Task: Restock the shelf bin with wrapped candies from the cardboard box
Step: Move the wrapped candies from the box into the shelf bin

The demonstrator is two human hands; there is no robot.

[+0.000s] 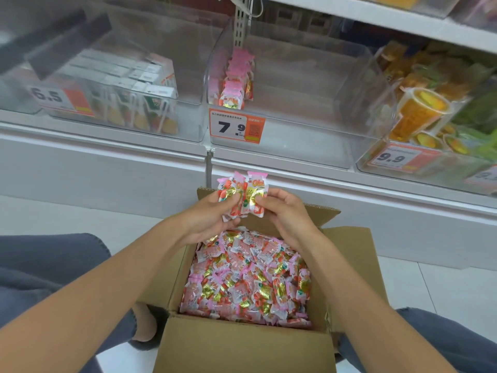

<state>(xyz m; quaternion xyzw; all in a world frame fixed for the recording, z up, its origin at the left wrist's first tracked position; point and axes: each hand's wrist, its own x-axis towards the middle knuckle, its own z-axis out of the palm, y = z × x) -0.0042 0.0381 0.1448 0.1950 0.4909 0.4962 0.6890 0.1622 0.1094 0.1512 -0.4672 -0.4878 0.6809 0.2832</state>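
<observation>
Pinched between thumbs and fingers, one small bunch of wrapped candies (242, 193) sits in our left hand (208, 218) and right hand (286, 215), both closed on it, over the twelve o'clock rim of the cardboard box (242, 348). We judge restocking barely begun. The shelf bin (309, 146), at twelve o'clock from the box, holds one short row (236, 79), roughly seven pieces, along its nine o'clock wall. We count three wrappers held, perhaps four. The box's heap (247, 281) is beyond counting.
</observation>
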